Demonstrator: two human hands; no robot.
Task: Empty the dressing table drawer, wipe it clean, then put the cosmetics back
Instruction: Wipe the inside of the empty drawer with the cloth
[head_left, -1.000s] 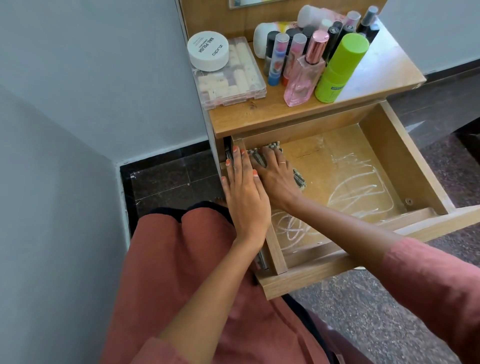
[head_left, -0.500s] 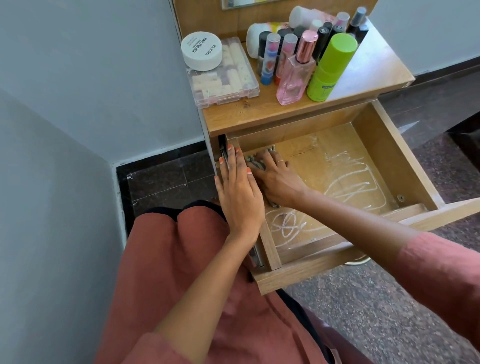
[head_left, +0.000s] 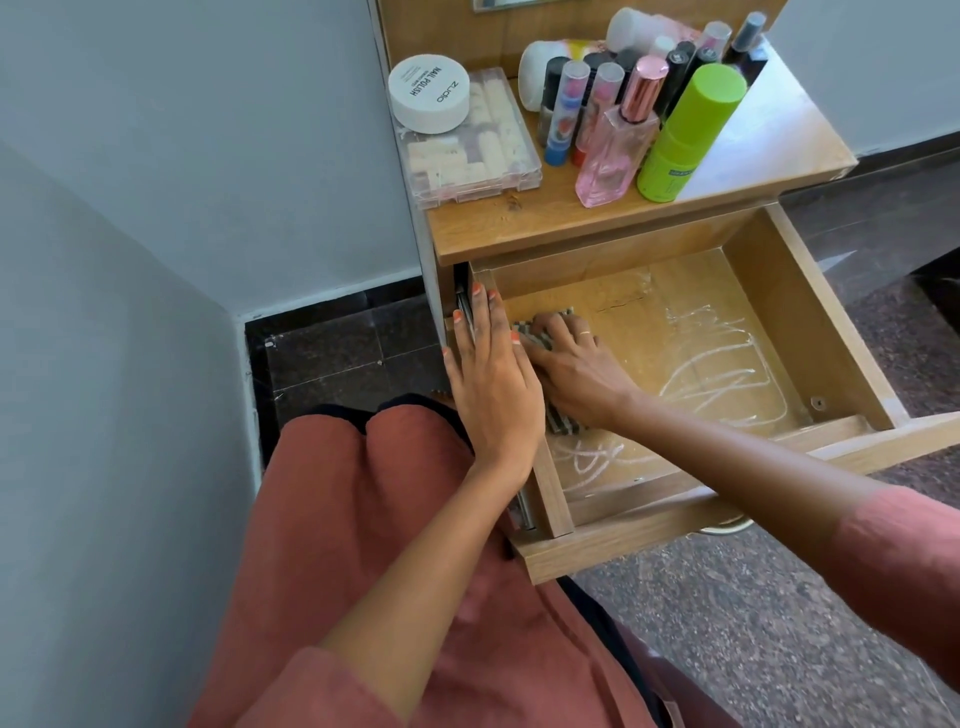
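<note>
At the rear left corner of the open drawer (head_left: 810, 312), the right hand (head_left: 576, 369) presses a checked cloth (head_left: 566, 422) flat on the drawer floor. Its grip is apart, with the fingers spread straight over the fabric and not curled round it. The left hand (head_left: 493, 395) lies on the drawer's left wall, grip likewise apart and fingers straight, steadying the unit. Compared with one second ago, the right hand has worked only within this corner: the loose part of the cloth, formerly showing to the right of the hand, now trails under the wrist toward the front. White streaks (head_left: 711, 364) (probably cleaning fluid, not confirmed) remain across the middle, right and front of the floor, so the wiping step is judged to be at an early stage. The cosmetics (head_left: 685, 130) stand on the desk (head_left: 519, 228) above, outside the drawer; their return is not yet due.
</note>
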